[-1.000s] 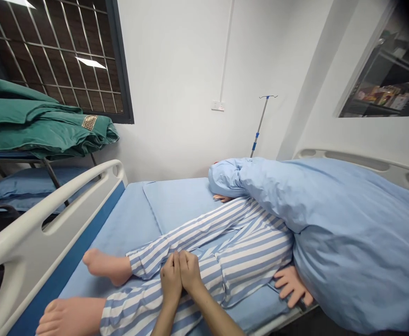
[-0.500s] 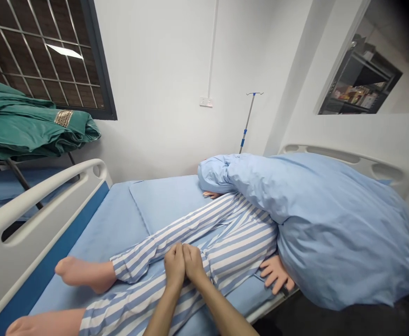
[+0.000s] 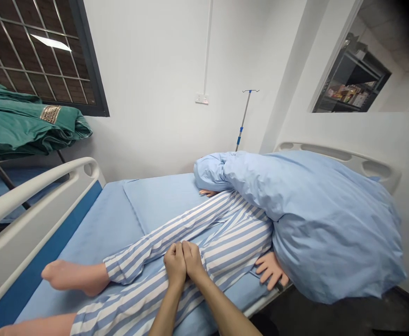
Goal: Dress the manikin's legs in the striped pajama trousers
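Striped trousers (image 3: 239, 242) are on a mannequin (image 3: 76, 277) lying on the bed (image 3: 102, 219), bare feet toward the white footboard (image 3: 39, 200), with a puffy blue quilt (image 3: 330, 219) heaped over everything past the hips. Left hand (image 3: 175, 263) and right hand (image 3: 193, 259) are both balled into fists, knuckles side by side over the trouser legs. Honestly can't tell from this angle if they're touching the fabric or just hovering.

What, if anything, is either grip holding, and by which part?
Nothing visible: left grip and right grip are closed together over the striped trousers; anything hidden inside cannot be told.
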Demonstrator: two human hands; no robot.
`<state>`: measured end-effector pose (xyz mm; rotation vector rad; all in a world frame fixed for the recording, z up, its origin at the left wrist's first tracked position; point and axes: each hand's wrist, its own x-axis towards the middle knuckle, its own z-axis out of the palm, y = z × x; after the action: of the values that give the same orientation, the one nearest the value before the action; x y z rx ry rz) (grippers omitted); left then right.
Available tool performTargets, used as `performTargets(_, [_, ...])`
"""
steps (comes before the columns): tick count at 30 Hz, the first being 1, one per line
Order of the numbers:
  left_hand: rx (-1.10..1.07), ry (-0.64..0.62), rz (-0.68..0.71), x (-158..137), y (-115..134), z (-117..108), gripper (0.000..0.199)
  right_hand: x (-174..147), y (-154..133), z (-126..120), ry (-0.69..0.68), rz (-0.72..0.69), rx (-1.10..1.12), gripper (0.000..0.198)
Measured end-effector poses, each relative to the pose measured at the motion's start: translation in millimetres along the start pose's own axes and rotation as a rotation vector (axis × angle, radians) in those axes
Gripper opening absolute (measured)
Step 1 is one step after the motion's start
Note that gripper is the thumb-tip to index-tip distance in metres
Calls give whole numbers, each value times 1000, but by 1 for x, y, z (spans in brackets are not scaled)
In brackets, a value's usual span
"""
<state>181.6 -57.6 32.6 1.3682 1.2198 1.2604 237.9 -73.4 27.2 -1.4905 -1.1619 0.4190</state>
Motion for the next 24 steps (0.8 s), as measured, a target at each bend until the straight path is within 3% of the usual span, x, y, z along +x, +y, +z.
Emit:
performTargets(6, [30, -85, 26, 1, -2, 1, 33, 10, 5, -17, -126, -81, -215, 37])
performTargets(10, [99, -96, 56, -1, -3, 3, 32, 5, 9, -24, -86, -143, -359, 36])
performTargets(14, [99, -159, 27, -2, 6, 14, 31, 5, 13, -25, -36, -78, -211, 38])
performTargets(18, [60, -97, -36, 0, 16, 31, 31, 13, 18, -26, 49, -7, -2, 37])
performTargets(24, [-23, -87, -27, 0, 11, 34, 31, 10, 18, -26, 75, -46, -132, 38])
